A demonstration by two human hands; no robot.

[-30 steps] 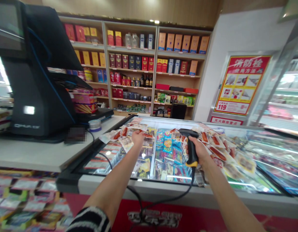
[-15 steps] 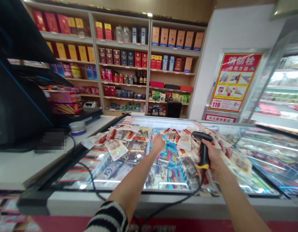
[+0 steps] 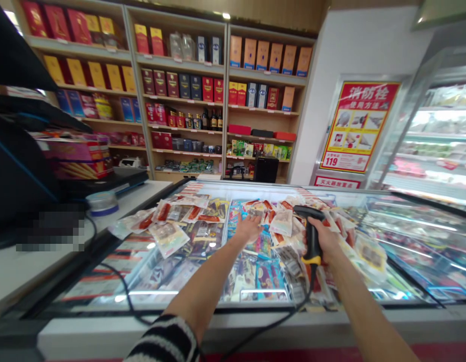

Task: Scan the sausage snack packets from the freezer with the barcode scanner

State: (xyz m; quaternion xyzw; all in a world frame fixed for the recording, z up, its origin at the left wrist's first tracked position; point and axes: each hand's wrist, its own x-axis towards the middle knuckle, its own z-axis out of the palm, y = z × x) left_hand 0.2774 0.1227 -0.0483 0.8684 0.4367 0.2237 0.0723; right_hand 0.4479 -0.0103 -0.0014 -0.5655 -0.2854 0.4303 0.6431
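Observation:
My right hand (image 3: 325,240) is wrapped round the handle of a black and yellow barcode scanner (image 3: 313,241), its head pointing left over the packets. A black cable (image 3: 268,327) runs down from its handle. My left hand (image 3: 248,228) reaches out over the freezer's glass top, fingers apart and nothing visibly held. Just beyond its fingertips lie vacuum-packed sausages (image 3: 268,205). A pale clear packet (image 3: 282,222) lies between the two hands. More sausage packets (image 3: 164,211) and a whitish packet (image 3: 168,238) are piled to the left.
A chest freezer (image 3: 142,327) with a glass top spans the front. On the left, a counter (image 3: 14,274) bears a dark checkout machine (image 3: 17,166) and a round clear tub (image 3: 102,203). Shelves (image 3: 180,63) of boxed bottles stand behind. To the right is a lit display fridge (image 3: 437,136).
My left hand's fingers have gone from closed together to spread out near the sausage packets. The view has shifted slightly to the right; the scanner stays in my right hand.

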